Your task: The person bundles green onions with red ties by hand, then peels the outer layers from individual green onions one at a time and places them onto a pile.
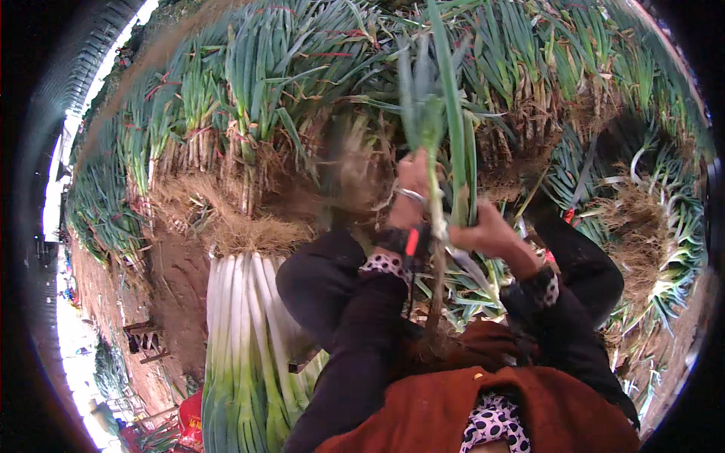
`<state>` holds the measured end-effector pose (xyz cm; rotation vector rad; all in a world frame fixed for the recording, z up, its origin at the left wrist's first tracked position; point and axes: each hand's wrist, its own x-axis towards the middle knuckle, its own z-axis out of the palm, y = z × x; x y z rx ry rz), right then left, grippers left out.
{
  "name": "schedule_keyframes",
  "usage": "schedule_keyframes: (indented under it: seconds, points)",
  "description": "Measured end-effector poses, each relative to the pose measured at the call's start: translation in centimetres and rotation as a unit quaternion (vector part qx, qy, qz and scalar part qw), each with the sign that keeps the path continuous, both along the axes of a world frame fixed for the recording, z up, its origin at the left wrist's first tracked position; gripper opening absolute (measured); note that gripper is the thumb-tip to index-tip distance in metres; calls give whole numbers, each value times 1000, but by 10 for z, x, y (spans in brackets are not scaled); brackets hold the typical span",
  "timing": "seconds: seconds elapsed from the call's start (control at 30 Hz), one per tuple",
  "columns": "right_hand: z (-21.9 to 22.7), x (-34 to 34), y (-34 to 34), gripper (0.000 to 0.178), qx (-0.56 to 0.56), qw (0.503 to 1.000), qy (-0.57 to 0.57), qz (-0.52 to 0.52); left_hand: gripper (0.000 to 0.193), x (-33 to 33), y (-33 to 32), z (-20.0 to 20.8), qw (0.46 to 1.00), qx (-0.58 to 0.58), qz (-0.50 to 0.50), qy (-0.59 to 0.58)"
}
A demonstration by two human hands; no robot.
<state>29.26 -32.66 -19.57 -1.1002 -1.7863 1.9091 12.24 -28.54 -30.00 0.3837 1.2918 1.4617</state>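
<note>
In front of me a long leek (434, 192) stands upright, leaves up and root end down near my lap. My left hand (411, 177), slightly blurred, is closed around its upper stalk; a bracelet and dark wristband circle that wrist. My right hand (487, 230) is closed beside the stalk, at the base of long green leaves (458, 151). Whether these leaves belong to the same leek I cannot tell. A pale grey strip (472, 269) shows just below the right hand; I cannot make out whether it is a blade or a leaf.
Cleaned leeks (253, 325) with white stalks lie in a row to my left. Unpeeled leek bundles (260, 83), some with red ties, are heaped across the far side. More leeks with tangled roots (630, 234) lie at the right. Loose leaves lie between my knees.
</note>
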Motion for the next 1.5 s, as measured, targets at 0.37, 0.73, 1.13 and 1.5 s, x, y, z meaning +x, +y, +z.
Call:
schedule_keyframes:
  seconds: [0.37, 0.73, 1.13, 1.5]
  points:
    - [-34, 161, -32, 53, 131, 892, -405, 154, 49, -59, 0, 16, 948, 95, 26, -301]
    - [2, -38, 26, 28, 307, 937, -88, -139, 25, -8, -15, 71, 932, 200, -54, -296]
    - [4, -20, 16, 14, 4, 980, 144, -136, 23, -28, -24, 50, 985, 118, 41, -123]
    - [-22, 34, -49, 43, -27, 959, -176, 219, 16, -85, 5, 58, 978, 92, 130, -137]
